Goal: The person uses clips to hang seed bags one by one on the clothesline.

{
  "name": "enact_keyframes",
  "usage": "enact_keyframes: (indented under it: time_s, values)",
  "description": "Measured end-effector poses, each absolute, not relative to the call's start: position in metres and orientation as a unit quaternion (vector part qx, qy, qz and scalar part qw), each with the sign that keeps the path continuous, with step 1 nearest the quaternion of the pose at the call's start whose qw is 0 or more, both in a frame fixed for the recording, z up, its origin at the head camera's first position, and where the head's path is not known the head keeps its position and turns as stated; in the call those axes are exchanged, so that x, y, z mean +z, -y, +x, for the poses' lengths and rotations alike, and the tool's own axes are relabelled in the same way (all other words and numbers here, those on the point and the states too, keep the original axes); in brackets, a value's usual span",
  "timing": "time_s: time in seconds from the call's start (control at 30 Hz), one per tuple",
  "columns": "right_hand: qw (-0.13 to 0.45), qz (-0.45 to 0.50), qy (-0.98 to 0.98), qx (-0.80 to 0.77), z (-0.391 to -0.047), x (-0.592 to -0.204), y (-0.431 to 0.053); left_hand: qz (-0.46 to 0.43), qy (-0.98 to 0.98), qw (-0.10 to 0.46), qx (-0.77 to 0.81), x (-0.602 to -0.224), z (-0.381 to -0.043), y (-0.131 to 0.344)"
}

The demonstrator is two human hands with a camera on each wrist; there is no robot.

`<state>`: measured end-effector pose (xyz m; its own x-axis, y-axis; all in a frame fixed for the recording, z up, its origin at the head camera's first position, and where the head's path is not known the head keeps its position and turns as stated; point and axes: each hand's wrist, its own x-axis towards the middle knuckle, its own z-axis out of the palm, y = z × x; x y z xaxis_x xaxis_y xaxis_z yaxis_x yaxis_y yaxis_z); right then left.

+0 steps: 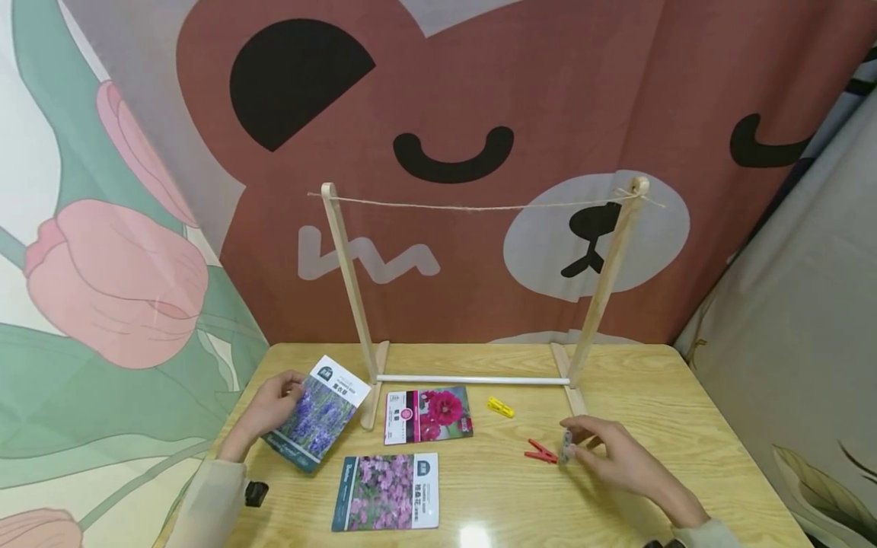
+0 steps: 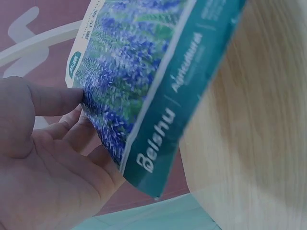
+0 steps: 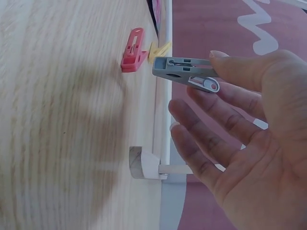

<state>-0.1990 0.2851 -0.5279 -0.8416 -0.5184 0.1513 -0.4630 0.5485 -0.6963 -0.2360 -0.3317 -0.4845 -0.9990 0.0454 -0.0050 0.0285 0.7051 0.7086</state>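
At the table's left side my left hand (image 1: 272,407) pinches a seed packet (image 1: 319,415) by its edge, thumb on the front. The packet has purple-blue flowers and a teal band, and it is tilted above the tabletop. On the right, my right hand (image 1: 620,457) holds a grey clothespin (image 3: 184,69) between thumb and index finger, the other fingers loosely bent. Close to it lies a red clothespin (image 1: 541,451), with a yellow clothespin (image 1: 501,406) farther back. Two more seed packets lie flat: one with a magenta flower (image 1: 428,415), one with pink blossoms (image 1: 385,493).
A wooden frame with two posts stands at the back of the table (image 1: 507,495); its left post (image 1: 351,281) and right post (image 1: 610,281) carry a thin string (image 1: 445,208). A white bar (image 1: 473,380) joins the feet. Behind hangs a printed curtain (image 1: 479,91).
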Motion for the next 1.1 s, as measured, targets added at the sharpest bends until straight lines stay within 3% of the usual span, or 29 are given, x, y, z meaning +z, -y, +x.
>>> enact_keyframes:
  time_s: [1.1]
  values:
    - [-0.028, -0.313, -0.879, -0.360, -0.205, -0.487, -0.258, 0.056, -0.912, -0.046, 0.405, -0.471, -0.229, 0.308]
